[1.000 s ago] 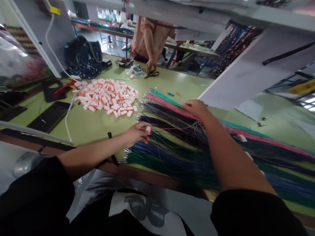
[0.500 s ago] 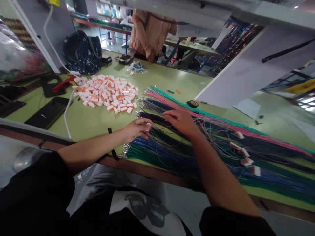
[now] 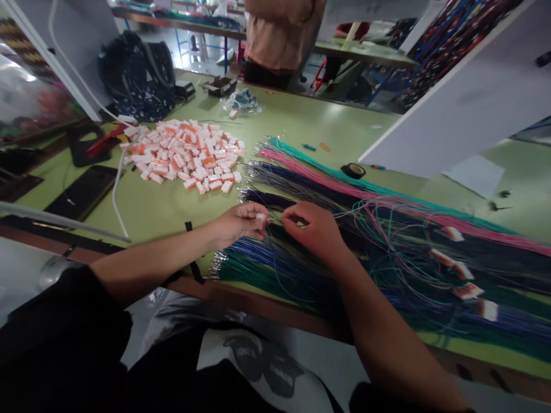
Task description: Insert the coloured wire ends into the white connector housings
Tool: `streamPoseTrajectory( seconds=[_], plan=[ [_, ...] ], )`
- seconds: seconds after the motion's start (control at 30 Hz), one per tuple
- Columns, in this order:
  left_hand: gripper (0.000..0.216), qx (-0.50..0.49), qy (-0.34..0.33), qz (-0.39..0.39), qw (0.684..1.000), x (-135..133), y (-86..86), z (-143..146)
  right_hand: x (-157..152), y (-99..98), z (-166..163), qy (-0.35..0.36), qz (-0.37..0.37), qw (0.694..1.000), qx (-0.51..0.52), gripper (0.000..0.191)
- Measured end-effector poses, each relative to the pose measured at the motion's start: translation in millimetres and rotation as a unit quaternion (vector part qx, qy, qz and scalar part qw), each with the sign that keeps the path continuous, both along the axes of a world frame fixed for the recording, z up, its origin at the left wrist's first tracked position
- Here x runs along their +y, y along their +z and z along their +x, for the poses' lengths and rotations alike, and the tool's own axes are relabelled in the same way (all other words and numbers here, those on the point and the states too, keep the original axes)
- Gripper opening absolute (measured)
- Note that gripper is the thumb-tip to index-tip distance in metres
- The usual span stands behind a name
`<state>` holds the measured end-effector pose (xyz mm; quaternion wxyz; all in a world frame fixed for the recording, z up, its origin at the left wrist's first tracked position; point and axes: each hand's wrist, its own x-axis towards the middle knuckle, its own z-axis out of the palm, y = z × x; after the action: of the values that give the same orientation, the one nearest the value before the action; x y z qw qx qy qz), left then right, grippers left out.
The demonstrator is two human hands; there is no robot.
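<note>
Between its fingertips my left hand (image 3: 241, 225) grips a small white connector housing (image 3: 260, 218). Just to the right, my right hand (image 3: 312, 229) has thumb and forefinger pinched on a thin wire (image 3: 276, 222) that runs toward the housing. Whether the wire's tip is inside the housing I cannot tell. Under both hands lie bundles of wires: green (image 3: 245, 272), blue (image 3: 262, 255), grey (image 3: 275, 175), pink (image 3: 293, 165) and teal (image 3: 301, 156), with metal ends at the left. Several wired connectors (image 3: 462, 269) rest on the bundles at the right.
A heap of white and orange connectors (image 3: 185, 152) lies left of the wires. A phone (image 3: 80, 195), a white cable (image 3: 115, 198) and a dark bag (image 3: 138, 74) are farther left. Black tape (image 3: 353, 170) sits by a white panel (image 3: 447, 109). Across the table stands a person (image 3: 279, 43).
My right hand has come down and closed on a wire close to the housing in my left hand. The view has shifted slightly, and the person opposite has changed posture.
</note>
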<state>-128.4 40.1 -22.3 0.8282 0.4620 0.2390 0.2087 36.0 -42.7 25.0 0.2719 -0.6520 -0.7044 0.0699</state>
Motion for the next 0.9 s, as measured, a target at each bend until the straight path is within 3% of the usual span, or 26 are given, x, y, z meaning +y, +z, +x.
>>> streamPoseTrajectory(
  seconds=[0.4,0.9],
  plan=[
    [0.018,0.002,-0.003,-0.005,1.000,0,0.5,-1,0,-8.9,-6,-0.054,0.046,0.995,-0.066,0.016],
    [0.016,0.018,0.001,0.008,1.000,-1,1.5,0,0,-15.5,-8,0.006,0.034,0.998,-0.057,0.015]
  ],
)
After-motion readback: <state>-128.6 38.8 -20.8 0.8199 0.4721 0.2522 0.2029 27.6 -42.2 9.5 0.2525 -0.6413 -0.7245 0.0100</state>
